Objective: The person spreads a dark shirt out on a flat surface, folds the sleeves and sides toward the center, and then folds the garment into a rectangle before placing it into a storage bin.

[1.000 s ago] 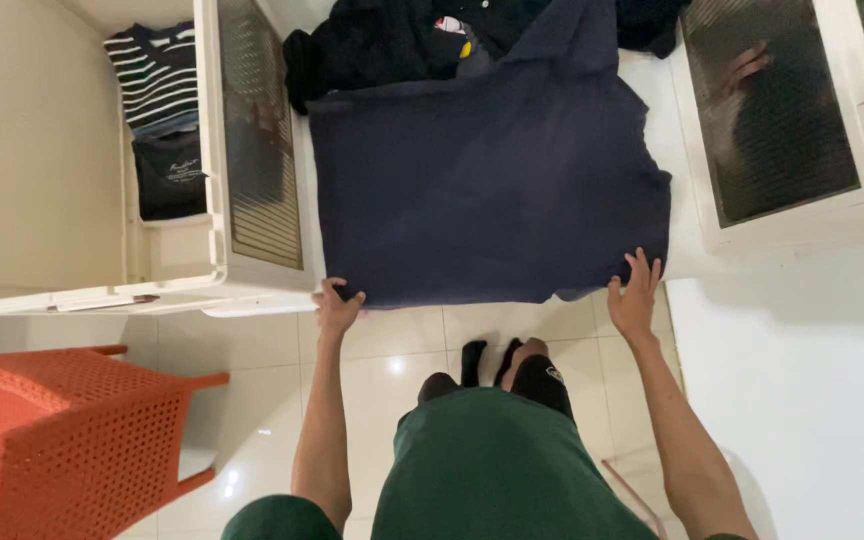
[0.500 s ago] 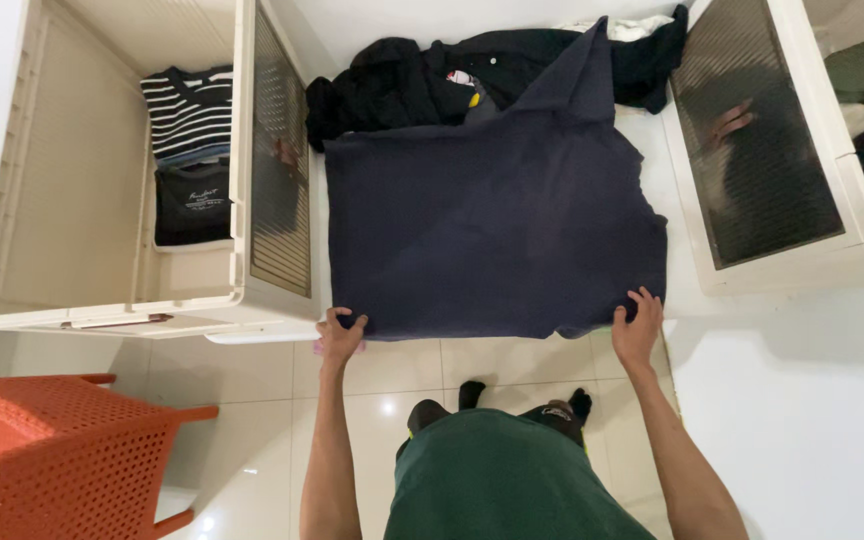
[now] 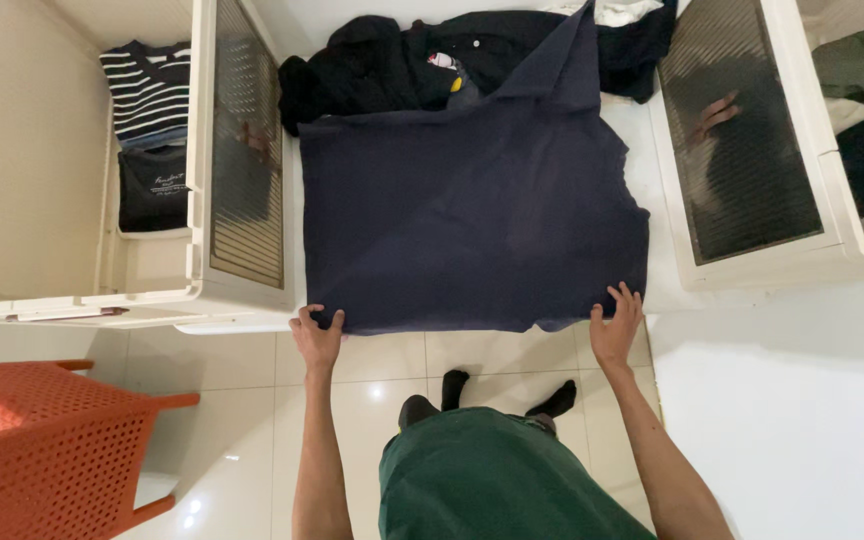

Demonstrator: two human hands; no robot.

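your left hand [image 3: 318,336] and right hand [image 3: 616,325] keep pinching the near hem of the navy shirt [image 3: 472,200], spread flat beside the cream cabinet [image 3: 102,270]; since earlier your feet have stepped apart.

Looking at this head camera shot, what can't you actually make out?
- Head view: surface beneath the navy cloth, covered by it.
- Black clothes pile: single pieces unclear, partly under the cloth.
- Orange chair: cut off by the frame edge.
- Left hand and right hand: fingertips hidden in the hem.
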